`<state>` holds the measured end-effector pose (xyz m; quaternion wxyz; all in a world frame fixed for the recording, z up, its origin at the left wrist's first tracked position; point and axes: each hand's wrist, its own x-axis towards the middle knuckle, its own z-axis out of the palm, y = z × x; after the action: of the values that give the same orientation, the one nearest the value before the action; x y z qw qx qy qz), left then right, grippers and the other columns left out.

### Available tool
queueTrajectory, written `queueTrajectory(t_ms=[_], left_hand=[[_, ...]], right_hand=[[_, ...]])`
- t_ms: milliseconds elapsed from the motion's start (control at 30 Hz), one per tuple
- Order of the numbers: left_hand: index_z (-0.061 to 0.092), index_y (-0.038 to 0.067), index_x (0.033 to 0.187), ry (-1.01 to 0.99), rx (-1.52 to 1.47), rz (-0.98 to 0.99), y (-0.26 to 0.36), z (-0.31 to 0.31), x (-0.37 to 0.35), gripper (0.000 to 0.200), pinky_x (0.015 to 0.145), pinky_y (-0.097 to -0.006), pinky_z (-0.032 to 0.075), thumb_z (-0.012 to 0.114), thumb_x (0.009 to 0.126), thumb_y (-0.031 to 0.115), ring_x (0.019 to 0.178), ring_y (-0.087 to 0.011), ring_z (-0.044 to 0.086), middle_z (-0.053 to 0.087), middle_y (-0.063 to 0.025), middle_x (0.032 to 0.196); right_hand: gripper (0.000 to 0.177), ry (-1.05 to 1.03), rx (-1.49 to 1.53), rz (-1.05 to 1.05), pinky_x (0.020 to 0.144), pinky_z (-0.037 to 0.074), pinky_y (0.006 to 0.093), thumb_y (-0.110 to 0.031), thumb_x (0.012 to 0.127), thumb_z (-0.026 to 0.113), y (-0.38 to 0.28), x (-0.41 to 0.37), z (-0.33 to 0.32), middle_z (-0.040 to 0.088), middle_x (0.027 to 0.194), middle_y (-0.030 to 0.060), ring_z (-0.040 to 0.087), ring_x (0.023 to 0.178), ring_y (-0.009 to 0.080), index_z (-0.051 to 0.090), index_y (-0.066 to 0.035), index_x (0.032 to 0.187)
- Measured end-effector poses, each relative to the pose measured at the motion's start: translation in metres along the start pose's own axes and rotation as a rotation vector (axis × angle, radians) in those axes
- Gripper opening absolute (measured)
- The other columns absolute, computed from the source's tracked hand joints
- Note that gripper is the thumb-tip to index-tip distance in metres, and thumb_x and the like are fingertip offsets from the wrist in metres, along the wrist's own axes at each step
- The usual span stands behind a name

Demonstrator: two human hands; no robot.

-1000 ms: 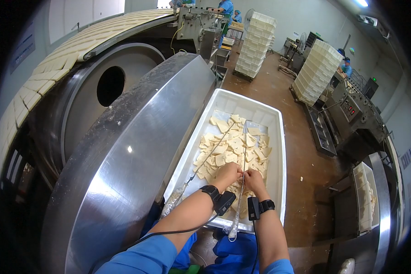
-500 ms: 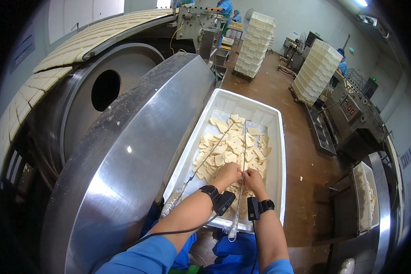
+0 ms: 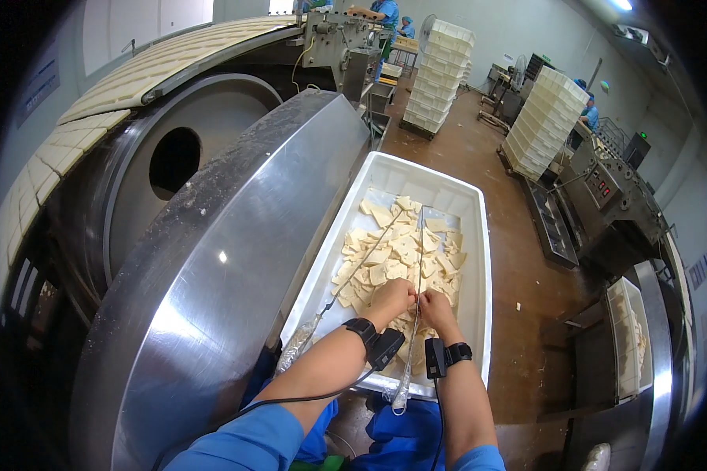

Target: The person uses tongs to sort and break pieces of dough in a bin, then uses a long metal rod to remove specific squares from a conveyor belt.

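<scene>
You are keeping your left hand (image 3: pixel 395 297) and right hand (image 3: pixel 437 309) close together over the near half of the white tub (image 3: pixel 480 259), and the flat pale pieces (image 3: pixel 401 250) are lying in a loose heap on its floor, mostly beyond your fingers. Your fingers are curling inward on each hand, and the 2 hands are sitting just beside each other; you are hiding your fingertips, so I cannot tell whether they are clamping on anything. The right thin rod (image 3: pixel 422 243) is running between your hands, its wrapped handle (image 3: pixel 403 388) resting at the near rim, while the left thin rod (image 3: pixel 364 259) is slanting over the heap from the left rim. What is changing lies mainly around you: on the left, the hole (image 3: pixel 174 163) in the big drum (image 3: pixel 232 118) is swinging lower and leftward, and the break in the pale sheets (image 3: pixel 173 63) is shifting slightly, so the drum appears to be turning; at the far right, a worker (image 3: pixel 591 116) is changing posture. Your hands and the heap are staying practically where they were, meaning that your handling is pausing or involving only tiny finger movements.
</scene>
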<state>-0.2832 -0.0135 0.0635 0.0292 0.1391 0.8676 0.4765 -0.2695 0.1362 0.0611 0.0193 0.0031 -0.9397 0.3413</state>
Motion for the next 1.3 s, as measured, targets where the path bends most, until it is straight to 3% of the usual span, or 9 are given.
queueTrajectory(t_ms=[133, 333, 400, 500, 633, 1033, 1100, 1200, 1300], left_hand=[[0.066, 0.011, 0.081, -0.027, -0.004, -0.024, 0.0, -0.001, 0.0, 0.013, 0.068, -0.0376, 0.049, 0.064, 0.071, 0.019, 0.076, -0.0285, 0.062, 0.065, -0.0118, 0.078], [0.064, 0.01, 0.077, -0.03, 0.009, -0.023, 0.001, -0.002, -0.001, 0.011, 0.067, -0.0373, 0.049, 0.064, 0.07, 0.019, 0.075, -0.0284, 0.062, 0.064, -0.0116, 0.076], [0.064, 0.011, 0.077, -0.042, 0.036, -0.047, 0.002, -0.001, 0.0, 0.011, 0.067, -0.0376, 0.049, 0.064, 0.07, 0.02, 0.075, -0.0283, 0.063, 0.064, -0.0115, 0.076], [0.064, 0.011, 0.077, -0.045, 0.063, -0.066, 0.003, -0.001, 0.001, 0.012, 0.066, -0.038, 0.049, 0.063, 0.069, 0.021, 0.075, -0.0283, 0.063, 0.065, -0.0114, 0.076], [0.064, 0.011, 0.076, -0.044, 0.062, -0.094, 0.007, -0.001, 0.0, 0.011, 0.067, -0.0381, 0.049, 0.062, 0.07, 0.021, 0.075, -0.0287, 0.063, 0.065, -0.0112, 0.076], [0.064, 0.012, 0.08, -0.103, 0.111, -0.153, 0.012, -0.003, 0.0, 0.016, 0.07, -0.039, 0.049, 0.057, 0.072, 0.024, 0.081, -0.0308, 0.062, 0.065, -0.0127, 0.084], [0.064, 0.012, 0.082, -0.127, 0.127, -0.18, 0.014, -0.004, 0.0, 0.018, 0.072, -0.0387, 0.049, 0.057, 0.071, 0.023, 0.083, -0.031, 0.062, 0.065, -0.0131, 0.086], [0.065, 0.012, 0.084, -0.158, 0.13, -0.196, 0.012, -0.003, 0.002, 0.02, 0.073, -0.0387, 0.049, 0.057, 0.07, 0.023, 0.085, -0.0313, 0.062, 0.065, -0.0138, 0.089], [0.065, 0.011, 0.086, -0.18, 0.153, -0.178, 0.011, -0.003, 0.002, 0.022, 0.075, -0.0389, 0.049, 0.056, 0.071, 0.023, 0.087, -0.0315, 0.062, 0.065, -0.0143, 0.091]], right_hand=[[0.023, 0.047, -0.029, -0.095, 0.057, 0.046, 0.0357, -0.017, 0.085, 0.051, 0.014, 0.005, 0.008, 0.06, 0.063, 0.0166, 0.06, 0.058, 0.0261, 0.058, 0.003, 0.078], [0.022, 0.041, -0.035, -0.095, 0.057, 0.047, 0.0358, -0.017, 0.085, 0.05, 0.006, 0.001, 0.004, 0.06, 0.064, 0.0172, 0.06, 0.059, 0.0265, 0.059, 0.003, 0.078], [0.023, -0.004, 0.003, -0.006, 0.069, 0.048, 0.0404, -0.02, 0.081, 0.054, 0.002, 0.001, 0.002, 0.062, 0.076, 0.0215, 0.06, 0.074, 0.0358, 0.062, 0.002, 0.08], [0.022, 0.027, -0.019, -0.081, 0.058, 0.047, 0.0361, -0.017, 0.084, 0.051, 0.006, 0.002, 0.004, 0.061, 0.066, 0.0179, 0.061, 0.06, 0.0275, 0.059, 0.003, 0.079], [0.022, 0.042, 0.015, -0.072, 0.059, 0.047, 0.0359, -0.016, 0.083, 0.05, 0.007, 0.002, 0.006, 0.061, 0.066, 0.0177, 0.061, 0.06, 0.0275, 0.059, 0.003, 0.079], [0.028, 0.104, -0.042, -0.061, 0.062, 0.047, 0.0395, -0.021, 0.081, 0.049, 0.005, 0.001, 0.005, 0.059, 0.068, 0.0229, 0.06, 0.065, 0.0353, 0.059, 0.005, 0.076], [0.03, 0.034, -0.057, 0.013, 0.071, 0.047, 0.0432, -0.024, 0.08, 0.05, 0.003, 0.002, 0.002, 0.06, 0.079, 0.0266, 0.059, 0.077, 0.0404, 0.061, 0.003, 0.081], [0.03, 0.086, -0.078, -0.065, 0.061, 0.046, 0.0404, -0.022, 0.081, 0.047, 0.01, 0.003, 0.007, 0.058, 0.068, 0.025, 0.059, 0.064, 0.0365, 0.058, 0.005, 0.075], [0.03, 0.088, -0.083, -0.063, 0.06, 0.046, 0.0405, -0.023, 0.081, 0.048, 0.007, 0.002, 0.005, 0.058, 0.067, 0.025, 0.059, 0.063, 0.0367, 0.058, 0.005, 0.074]])
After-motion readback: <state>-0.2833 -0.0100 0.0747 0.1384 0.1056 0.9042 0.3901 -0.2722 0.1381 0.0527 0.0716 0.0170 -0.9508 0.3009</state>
